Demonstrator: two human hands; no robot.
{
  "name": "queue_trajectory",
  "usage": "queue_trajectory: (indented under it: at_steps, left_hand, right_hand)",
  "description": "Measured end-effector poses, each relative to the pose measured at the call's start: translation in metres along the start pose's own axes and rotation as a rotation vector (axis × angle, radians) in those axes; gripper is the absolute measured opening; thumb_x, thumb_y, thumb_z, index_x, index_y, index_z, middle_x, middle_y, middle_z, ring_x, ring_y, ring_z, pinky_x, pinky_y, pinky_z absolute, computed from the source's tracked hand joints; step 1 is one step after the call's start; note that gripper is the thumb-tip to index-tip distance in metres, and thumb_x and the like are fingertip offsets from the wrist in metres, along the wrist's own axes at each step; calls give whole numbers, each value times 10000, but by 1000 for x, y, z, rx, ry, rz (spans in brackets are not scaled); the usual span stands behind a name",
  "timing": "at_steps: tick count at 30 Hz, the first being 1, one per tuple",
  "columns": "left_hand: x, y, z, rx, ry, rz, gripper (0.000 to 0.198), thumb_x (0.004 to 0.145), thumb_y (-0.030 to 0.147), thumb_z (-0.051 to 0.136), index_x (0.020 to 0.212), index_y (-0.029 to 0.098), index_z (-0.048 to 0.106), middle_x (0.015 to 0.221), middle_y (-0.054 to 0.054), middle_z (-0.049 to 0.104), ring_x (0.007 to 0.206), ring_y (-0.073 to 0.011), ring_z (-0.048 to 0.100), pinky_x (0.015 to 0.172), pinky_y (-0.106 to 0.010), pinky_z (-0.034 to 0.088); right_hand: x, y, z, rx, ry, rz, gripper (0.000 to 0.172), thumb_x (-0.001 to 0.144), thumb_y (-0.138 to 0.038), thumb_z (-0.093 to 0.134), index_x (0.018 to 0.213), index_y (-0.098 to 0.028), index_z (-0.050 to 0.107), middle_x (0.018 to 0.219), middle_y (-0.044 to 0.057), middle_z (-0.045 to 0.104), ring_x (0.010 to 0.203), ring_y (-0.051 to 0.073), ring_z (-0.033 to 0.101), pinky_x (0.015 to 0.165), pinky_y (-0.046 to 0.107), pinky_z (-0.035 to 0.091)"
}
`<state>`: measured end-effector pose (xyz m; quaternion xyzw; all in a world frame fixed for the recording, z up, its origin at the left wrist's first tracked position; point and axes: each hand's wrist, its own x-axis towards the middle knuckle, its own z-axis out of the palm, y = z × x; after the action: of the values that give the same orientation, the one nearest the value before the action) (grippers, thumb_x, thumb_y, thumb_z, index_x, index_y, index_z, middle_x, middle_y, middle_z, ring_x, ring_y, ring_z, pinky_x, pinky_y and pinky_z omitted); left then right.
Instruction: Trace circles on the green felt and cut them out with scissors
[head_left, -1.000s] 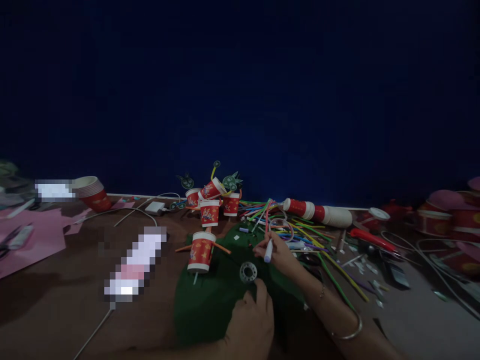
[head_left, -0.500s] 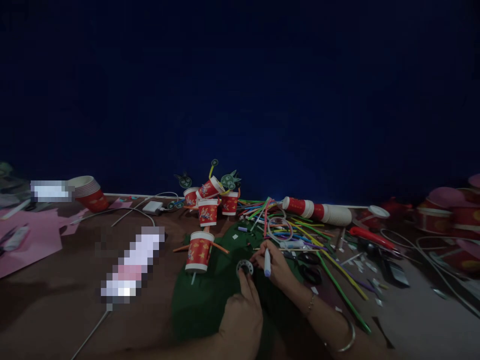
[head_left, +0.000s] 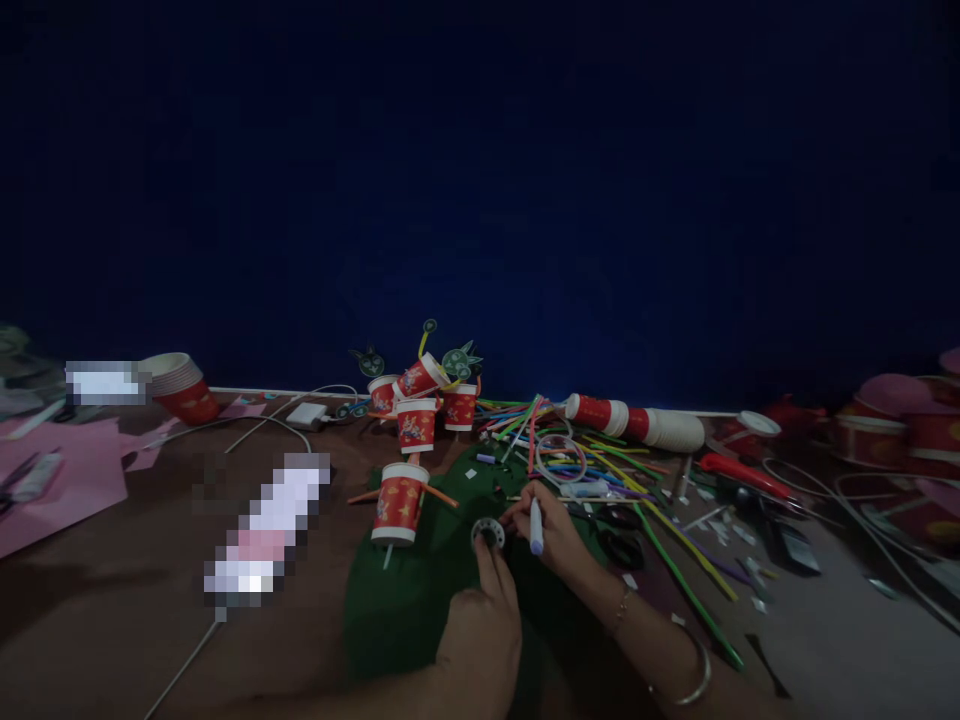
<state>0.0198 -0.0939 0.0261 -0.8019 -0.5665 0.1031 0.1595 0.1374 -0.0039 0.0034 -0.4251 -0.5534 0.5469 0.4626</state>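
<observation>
The room is very dim. The upper part of the view is only dark blue wall, and the bottom edge cuts off both forearms. The left hand [head_left: 480, 625] lies on a green sheet [head_left: 397, 610] with its fingers stretched forward to a small grey ring [head_left: 488, 533]. The fingertips touch the ring's near edge, but it cannot be told whether they pinch it or only rest on it. The ring lies on the sheet between the two hands. The right hand [head_left: 556, 535] is just beside it, fingers closed around a white pen [head_left: 535, 527] with its tip pointing down. A pixelated patch [head_left: 262, 530] covers something to the left.

A red cup [head_left: 399, 505] stands on the sheet's far edge with orange sticks poking out of its sides; its inside is not visible. More cups [head_left: 418, 405] cluster behind it, one of them tilted. A cup stack [head_left: 637, 422] lies on its side to the right, behind loose coloured straws [head_left: 592, 465]. Another stack [head_left: 180, 385] lies tipped at far left by pink paper [head_left: 67, 480]. The red bowls [head_left: 892, 430] at far right are blurred.
</observation>
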Motion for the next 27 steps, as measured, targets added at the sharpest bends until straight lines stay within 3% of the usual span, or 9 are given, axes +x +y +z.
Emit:
queue_trajectory:
  at_steps: [10,16,23,27]
  left_hand:
    - [0,-3,-3,52,-38,43,577,727,14,432,1303,57,428,1321,-329,360,519,-155,613,426,-248,468]
    - [6,-5,-4,-21,-76,8,537,740,22,448,1272,88,483,1269,-353,409,502,-164,631,431,-244,475]
    - [8,4,9,13,-11,2,538,769,60,454,1306,96,438,1222,-377,444,462,-150,615,420,-235,469]
    - [12,9,19,34,29,22,498,778,100,464,1275,74,475,1155,-386,495,439,-151,602,402,-235,461]
  right_hand:
    - [0,-1,0,13,21,31,252,677,-284,572,720,-242,327,621,-30,600,564,164,573,529,281,425]
    - [0,-8,1,38,40,60,282,671,-330,589,707,-244,323,614,-26,597,544,166,560,542,298,418]
    - [-1,-10,3,57,56,51,338,645,-383,644,685,-244,338,527,-51,516,586,190,584,552,295,423]
    - [-3,-16,3,58,77,58,382,652,-457,647,695,-237,336,582,-30,578,568,182,589,541,282,422]
